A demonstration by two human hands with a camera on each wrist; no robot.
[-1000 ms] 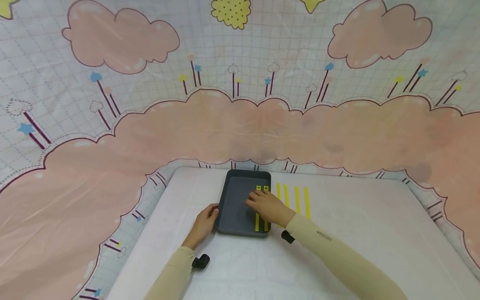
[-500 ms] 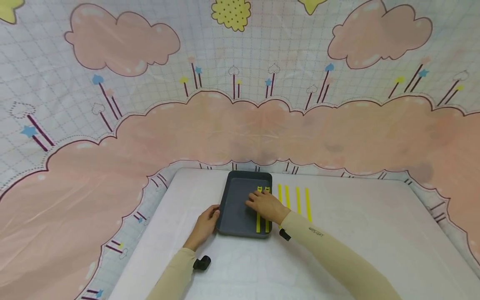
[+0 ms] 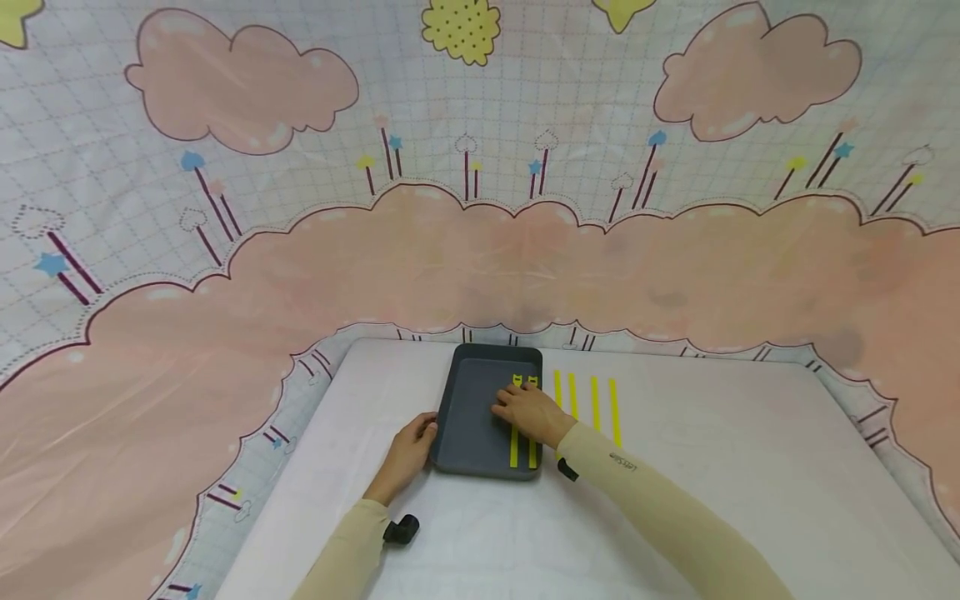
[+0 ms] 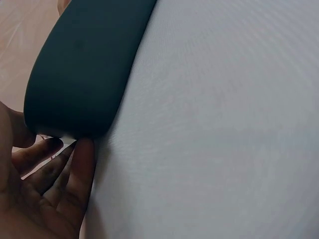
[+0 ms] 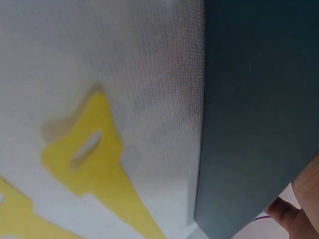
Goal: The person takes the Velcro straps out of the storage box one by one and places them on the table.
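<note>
A dark grey tray lies on the white table. In it, on the right side, are two long yellow saw-shaped pieces, side by side. My left hand rests at the tray's left side, fingertips against its outer wall. The left wrist view shows those fingers nearly straight at the wall. My right hand reaches over the tray's right rim, with bent fingers down by the left yellow piece. Its fingertips are hidden in the head view, and the wall covers most of them in the right wrist view.
Right of the tray lie several more yellow saw-shaped pieces, partly behind my right forearm. One shows a slotted handle in the right wrist view. A printed curtain hangs behind the table.
Both hands stay almost where they were. The right wrist and forearm shift slightly to the left and down. The tray and yellow pieces show no clear movement.
</note>
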